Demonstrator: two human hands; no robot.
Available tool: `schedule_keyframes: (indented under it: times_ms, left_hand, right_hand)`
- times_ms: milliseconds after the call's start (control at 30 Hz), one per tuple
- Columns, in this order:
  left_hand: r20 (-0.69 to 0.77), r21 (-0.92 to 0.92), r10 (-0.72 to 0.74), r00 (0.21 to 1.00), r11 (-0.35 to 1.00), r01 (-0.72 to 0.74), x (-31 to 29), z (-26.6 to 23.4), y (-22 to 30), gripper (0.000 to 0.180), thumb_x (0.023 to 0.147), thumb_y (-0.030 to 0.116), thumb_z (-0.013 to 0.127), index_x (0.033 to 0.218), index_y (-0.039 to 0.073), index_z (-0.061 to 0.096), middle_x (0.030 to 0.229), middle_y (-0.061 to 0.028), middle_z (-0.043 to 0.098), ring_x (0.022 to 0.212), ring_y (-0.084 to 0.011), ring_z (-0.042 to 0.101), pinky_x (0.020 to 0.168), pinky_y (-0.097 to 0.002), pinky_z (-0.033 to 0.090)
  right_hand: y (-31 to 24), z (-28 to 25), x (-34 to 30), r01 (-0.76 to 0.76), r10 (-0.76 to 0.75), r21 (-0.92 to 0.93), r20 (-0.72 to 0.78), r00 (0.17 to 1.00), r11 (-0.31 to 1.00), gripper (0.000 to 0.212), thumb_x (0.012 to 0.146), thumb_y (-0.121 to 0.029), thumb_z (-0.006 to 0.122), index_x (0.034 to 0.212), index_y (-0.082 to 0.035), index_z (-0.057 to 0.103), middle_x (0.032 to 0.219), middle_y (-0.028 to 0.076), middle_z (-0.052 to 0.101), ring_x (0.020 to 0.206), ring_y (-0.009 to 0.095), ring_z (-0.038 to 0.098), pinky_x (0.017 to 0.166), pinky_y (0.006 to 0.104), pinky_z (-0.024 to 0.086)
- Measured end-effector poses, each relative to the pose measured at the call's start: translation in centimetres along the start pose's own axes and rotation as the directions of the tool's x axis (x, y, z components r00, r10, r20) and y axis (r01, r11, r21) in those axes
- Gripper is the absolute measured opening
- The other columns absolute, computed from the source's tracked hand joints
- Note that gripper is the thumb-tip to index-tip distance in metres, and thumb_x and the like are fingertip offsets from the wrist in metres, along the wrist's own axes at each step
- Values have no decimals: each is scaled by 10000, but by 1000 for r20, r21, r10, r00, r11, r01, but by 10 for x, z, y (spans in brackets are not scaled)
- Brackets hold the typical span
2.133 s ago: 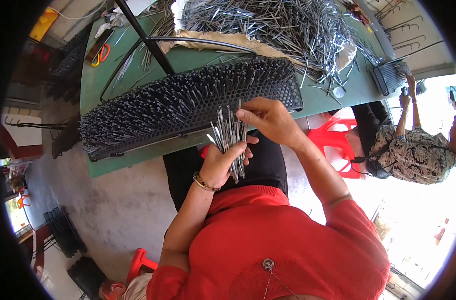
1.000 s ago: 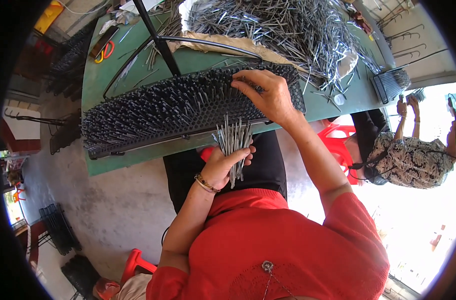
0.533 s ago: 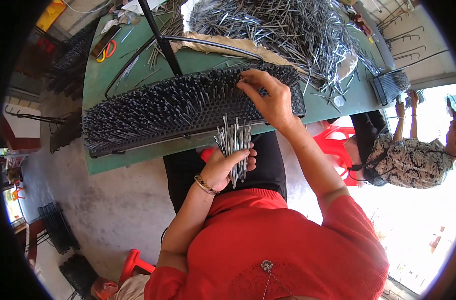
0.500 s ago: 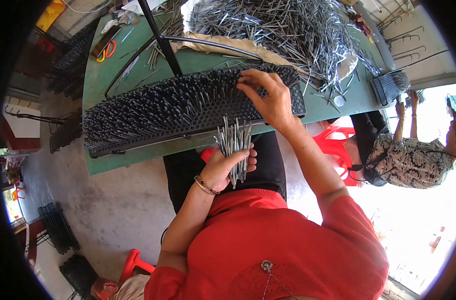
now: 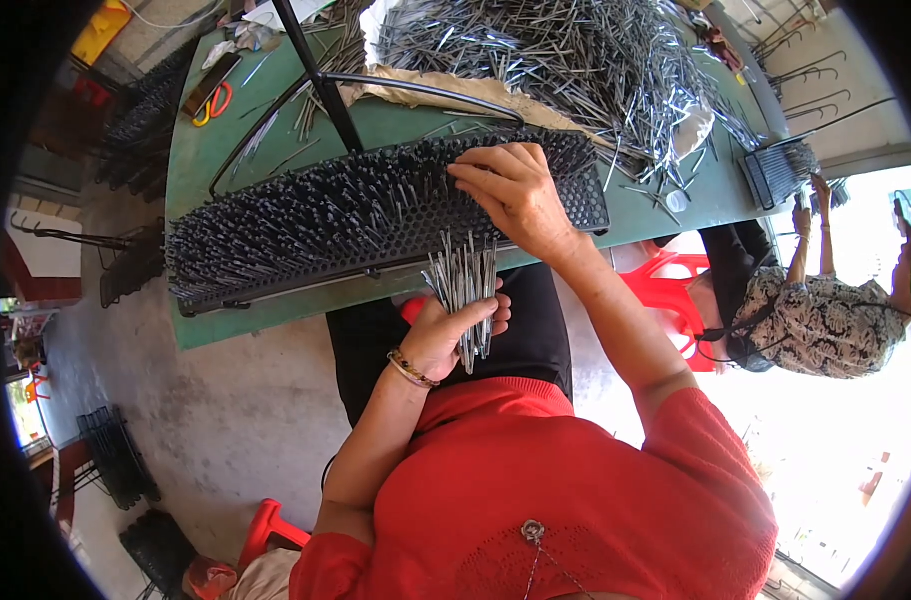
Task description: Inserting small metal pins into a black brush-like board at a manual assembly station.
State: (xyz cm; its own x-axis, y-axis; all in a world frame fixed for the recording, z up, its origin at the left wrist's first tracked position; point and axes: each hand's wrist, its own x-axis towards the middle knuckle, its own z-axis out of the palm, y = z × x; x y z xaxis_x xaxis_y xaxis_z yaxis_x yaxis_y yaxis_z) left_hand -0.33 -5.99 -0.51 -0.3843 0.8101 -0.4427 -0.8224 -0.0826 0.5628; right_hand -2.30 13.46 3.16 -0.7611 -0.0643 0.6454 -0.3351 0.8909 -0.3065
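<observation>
A long black perforated rack (image 5: 566, 205) lies along the near side of the table, much of it packed with upright thin dark rods. My left hand (image 5: 456, 325), wearing bracelets, is closed round a bundle of thin metal rods (image 5: 464, 275) in front of the rack's near edge. Over the right part of the rack, my right hand (image 5: 516, 195) has its thumb and fingers pinched together at the edge of the filled rows. Whatever lies between those fingertips is too small to make out. Bare holes show in the rack below and beside that hand.
A large heap of loose metal rods (image 5: 576, 60) lies on brown paper (image 5: 446, 90) on the green table (image 5: 216, 170). Orange-handled scissors (image 5: 214, 105) lie at the far left. A black metal frame (image 5: 331, 110) rises behind the rack. Another person (image 5: 826, 320) works at a similar rack (image 5: 771, 178) on the right.
My right hand has shifted slightly left along the rack, and its fingers have drawn closer together. The left hand with the rod bundle stays nearly in place.
</observation>
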Motion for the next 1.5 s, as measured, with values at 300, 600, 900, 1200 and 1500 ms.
schedule_keyframes:
  times_ms: [300,600,900,1200,1500]
  left_hand:
    - [-28,-7,109,994,994,-109,0,2,3,275,889,52,577,1151,-20,537,1002,-127,645,874,-186,649,766,-318,557]
    - [55,70,87,995,993,-91,-1,2,4,292,877,65,598,1159,6,550,1010,-116,647,874,-177,641,755,-321,554]
    - [-27,76,65,998,995,-62,5,-5,-2,286,879,85,605,1150,3,564,996,-111,655,862,-165,637,719,-300,549]
    - [-21,39,56,998,998,-56,3,-2,0,334,872,55,598,1197,11,533,1059,-128,640,926,-193,639,776,-328,552]
    - [-31,-15,33,999,999,-34,3,-2,0,336,890,34,571,1217,-2,500,1107,-152,624,978,-224,634,806,-355,556]
  right_hand:
    - [-35,-30,-24,-555,522,313,190,832,771,241,854,-187,686,968,25,677,788,99,660,696,121,610,601,268,479]
    - [-25,-29,-37,-859,607,484,636,476,166,216,861,-219,688,891,-7,713,772,17,672,651,45,550,593,203,433]
    - [-2,-41,-6,-676,697,522,197,689,521,210,892,-158,649,996,22,681,839,39,694,722,49,589,651,200,478]
    - [6,-25,-6,-565,600,362,21,800,741,203,837,-111,695,1026,-39,690,835,34,692,778,77,605,703,250,477]
    - [6,-17,-16,-134,129,-52,-93,987,990,227,774,-121,710,998,-90,690,1004,32,678,950,214,589,857,343,394]
